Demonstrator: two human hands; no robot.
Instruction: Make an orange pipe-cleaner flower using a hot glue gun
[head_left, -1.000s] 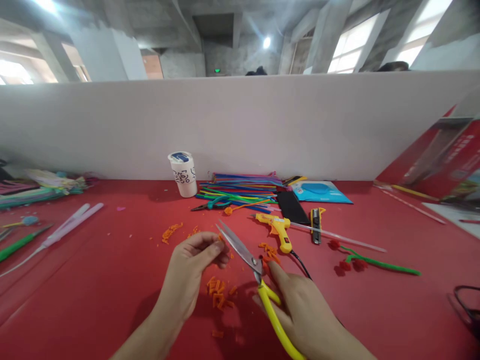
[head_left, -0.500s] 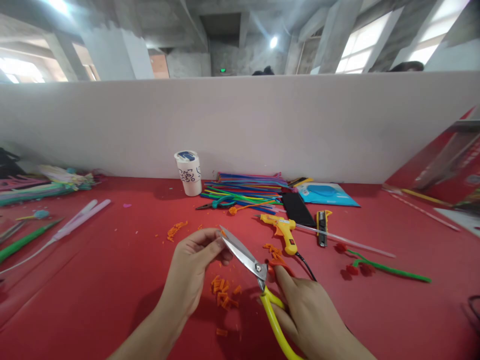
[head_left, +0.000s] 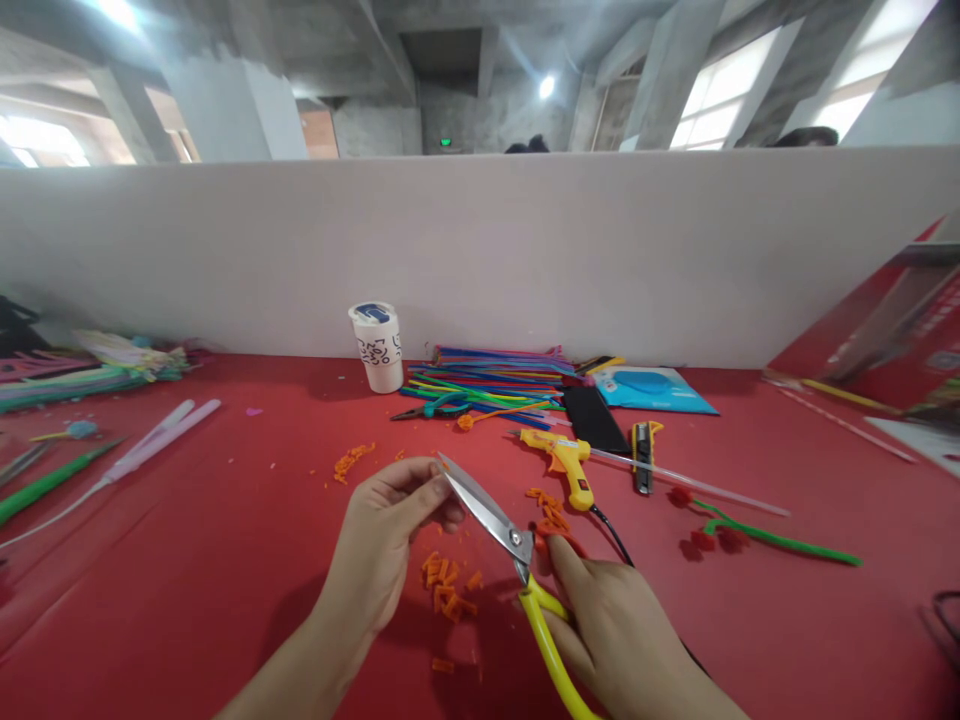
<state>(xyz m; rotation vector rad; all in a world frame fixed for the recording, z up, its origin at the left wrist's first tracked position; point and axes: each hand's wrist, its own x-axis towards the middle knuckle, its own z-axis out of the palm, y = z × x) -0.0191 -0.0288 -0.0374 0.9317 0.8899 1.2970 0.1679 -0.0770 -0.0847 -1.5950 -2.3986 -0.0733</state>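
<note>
My right hand is closed round the handles of a pair of scissors, one handle yellow and the other red-orange. The blades point up and left and look nearly closed, with their tips at the fingers of my left hand. Thumb and forefinger of that hand pinch a tiny orange piece, mostly hidden by the fingers and blades. On the red table below lie loose orange cut pieces. More orange bits form a small pile to the left, and others lie beside the glue gun.
A yellow glue gun, a utility knife and a black phone lie to the right. Behind are pipe cleaners, pliers and a white cup. Red flowers on a green stem lie far right. A white partition stands behind.
The scissor blades have come closer together at the left fingertips. Both hands stay in almost the same place.
</note>
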